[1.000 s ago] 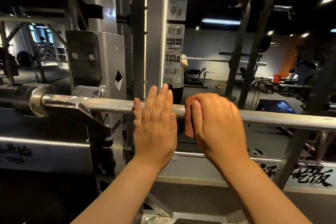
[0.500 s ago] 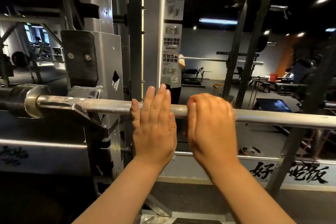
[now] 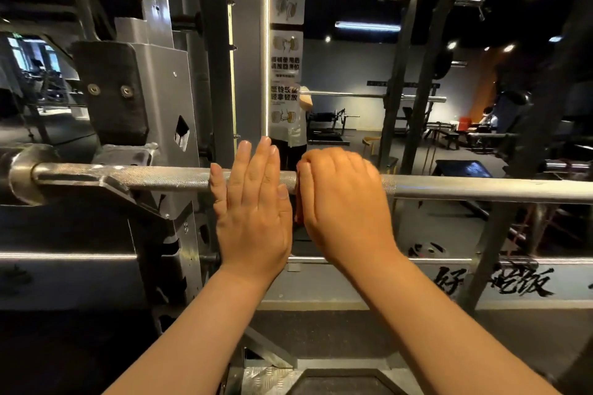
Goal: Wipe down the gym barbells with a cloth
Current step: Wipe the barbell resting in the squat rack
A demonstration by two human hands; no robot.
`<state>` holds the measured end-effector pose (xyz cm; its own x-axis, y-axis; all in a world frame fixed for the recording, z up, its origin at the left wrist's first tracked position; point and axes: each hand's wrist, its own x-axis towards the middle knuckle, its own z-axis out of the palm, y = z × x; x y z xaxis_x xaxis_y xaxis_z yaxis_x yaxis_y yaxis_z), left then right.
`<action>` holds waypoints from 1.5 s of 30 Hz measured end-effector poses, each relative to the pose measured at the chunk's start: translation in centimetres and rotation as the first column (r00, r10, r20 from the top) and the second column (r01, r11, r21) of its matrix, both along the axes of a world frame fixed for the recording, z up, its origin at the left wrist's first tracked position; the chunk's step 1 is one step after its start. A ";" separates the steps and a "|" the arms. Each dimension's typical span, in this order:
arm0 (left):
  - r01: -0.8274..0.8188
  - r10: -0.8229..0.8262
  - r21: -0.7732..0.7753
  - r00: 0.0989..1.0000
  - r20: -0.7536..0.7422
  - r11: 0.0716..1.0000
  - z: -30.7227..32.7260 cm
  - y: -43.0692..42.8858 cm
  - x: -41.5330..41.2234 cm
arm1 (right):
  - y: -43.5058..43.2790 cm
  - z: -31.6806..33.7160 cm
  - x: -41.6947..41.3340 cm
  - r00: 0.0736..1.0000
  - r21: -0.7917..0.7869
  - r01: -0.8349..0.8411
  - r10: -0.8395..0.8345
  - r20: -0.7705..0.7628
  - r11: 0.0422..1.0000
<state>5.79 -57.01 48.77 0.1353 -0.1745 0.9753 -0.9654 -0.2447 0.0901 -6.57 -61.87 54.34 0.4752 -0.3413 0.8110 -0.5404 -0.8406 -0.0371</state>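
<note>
Right hand (image 3: 346,202) has its grip wrapped round the barbell (image 3: 128,178), cloth (image 3: 297,210) barely showing. Left hand (image 3: 253,202) lies flat, fingers straight, steadying the bar. Press firmly along the knurling.

Mostly hidden: cloth (image 3: 297,202), under right hand (image 3: 343,199); only thin reddish edge shows.
Hidden: barbell (image 3: 144,177) section behind left hand (image 3: 253,202) and right hand; right-hand fingertips, behind barbell.
Cut off: both barbell ends, at frame edges.
Blurred: posters (image 3: 286,74) above barbell, text unreadable.

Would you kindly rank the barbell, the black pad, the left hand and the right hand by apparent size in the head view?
1. the barbell, spanning the frame
2. the left hand and right hand, about alike
3. the black pad, somewhat smaller, though farther away
</note>
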 end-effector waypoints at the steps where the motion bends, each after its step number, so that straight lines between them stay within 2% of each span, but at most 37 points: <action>1: -0.001 0.001 -0.001 1.000 0.003 1.000 0.0 0.0 0.0 | 0.2 -1.4 -0.1 0.998 -0.033 -0.022 0.024 0.060 0.999; 3: -0.002 0.002 -0.003 1.000 0.010 1.000 0.1 0.0 0.0 | -0.1 -3.7 -0.5 0.992 -0.105 -0.036 0.048 0.115 0.994; 5: 0.000 0.001 -0.007 1.000 0.012 1.000 0.1 0.1 0.1 | -0.9 -3.8 -0.8 0.995 -0.142 -0.010 0.024 0.101 0.990; 11: 0.010 -0.010 -0.009 1.000 -0.023 1.000 0.1 -0.1 -0.4 | -0.8 -0.2 -0.6 0.999 -0.012 0.048 -0.048 -0.015 0.999; 16: 0.004 -0.005 -0.014 0.995 -0.101 1.000 0.4 0.1 -1.8 | -0.7 -2.6 -1.4 0.999 -0.062 0.001 0.002 0.042 0.998; 18: 0.015 -0.015 0.007 0.998 -0.066 1.000 0.9 -0.1 -1.8 | -1.0 -1.8 -1.7 1.000 -0.070 0.003 -0.003 0.004 0.998; 22: 0.048 -0.047 0.026 0.997 -0.065 0.998 1.8 -0.6 -1.6 | -1.2 1.9 -0.9 0.989 0.047 0.066 -0.059 -0.135 0.997; 24: 0.051 -0.049 0.034 0.997 -0.056 0.998 1.5 -0.7 -1.5 | -1.4 1.4 -0.8 0.996 0.028 0.028 -0.026 -0.082 0.999; 27: 0.040 -0.040 0.043 0.999 -0.011 0.998 1.1 -0.5 -1.1 | -1.5 -2.3 -1.5 0.989 -0.096 -0.104 0.113 0.093 0.990; 29: 0.027 -0.027 0.038 1.000 0.016 0.999 1.1 -0.5 -0.8 | -1.9 -4.4 -2.1 0.989 -0.140 -0.117 0.128 0.079 0.983; 33: 0.011 -0.011 0.011 0.999 0.045 1.000 0.9 -0.7 -0.7 | -2.6 -3.9 -2.4 0.985 -0.166 -0.130 0.146 0.089 0.978; 35: 0.009 -0.009 -0.003 0.998 0.057 1.000 0.8 -0.8 -0.6 | -2.3 -2.2 -2.5 0.993 -0.132 -0.089 0.098 0.062 0.987; 39: -0.004 0.005 -0.017 0.998 0.068 1.000 0.7 -1.0 -0.4 | -2.0 1.9 -2.9 0.989 0.117 0.041 -0.023 -0.145 0.992; 42: 0.005 -0.004 -0.019 0.998 0.063 1.000 0.6 -1.0 -0.5 | -1.7 0.7 -3.1 0.994 0.071 0.004 0.004 -0.107 0.997; 45: 0.007 -0.005 -0.022 0.998 0.066 1.000 0.6 -1.0 -0.5 | -1.3 -2.0 -3.1 0.996 0.020 0.041 -0.040 -0.078 0.999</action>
